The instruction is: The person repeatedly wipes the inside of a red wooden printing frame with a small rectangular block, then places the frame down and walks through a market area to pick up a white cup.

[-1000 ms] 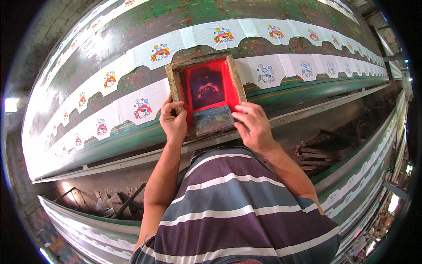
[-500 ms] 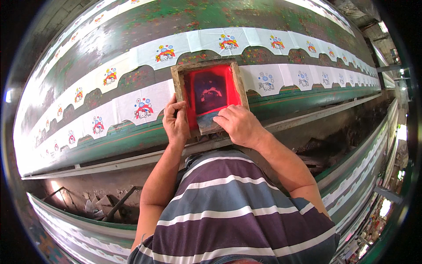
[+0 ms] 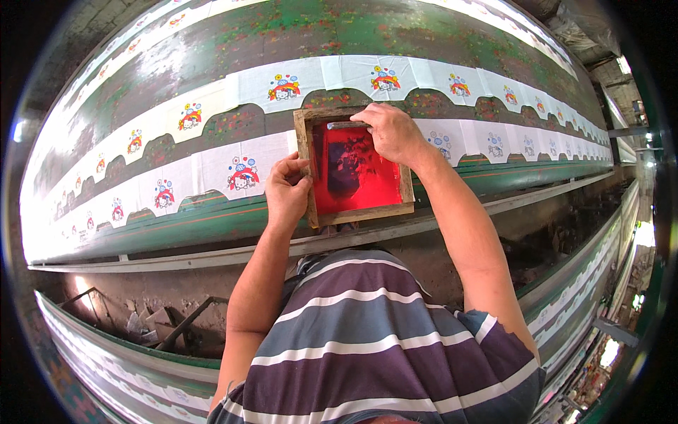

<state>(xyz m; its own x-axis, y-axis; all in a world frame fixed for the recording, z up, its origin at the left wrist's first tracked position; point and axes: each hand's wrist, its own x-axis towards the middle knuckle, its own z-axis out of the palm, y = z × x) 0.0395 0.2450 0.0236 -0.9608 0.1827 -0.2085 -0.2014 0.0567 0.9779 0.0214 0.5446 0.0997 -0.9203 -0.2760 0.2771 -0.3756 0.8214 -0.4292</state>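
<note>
Left grip [image 3: 287, 192] is pinching a rectangular brown wooden frame [image 3: 366, 213] at nine o'clock; right grip [image 3: 397, 136] is clasping a straight grey blade [image 3: 345, 125] at twelve.

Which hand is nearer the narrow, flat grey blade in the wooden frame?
Right. The right hand holds the narrow, flat grey blade at the far end of the rectangular wooden frame; the left hand is farther, at the frame's left side.
</note>
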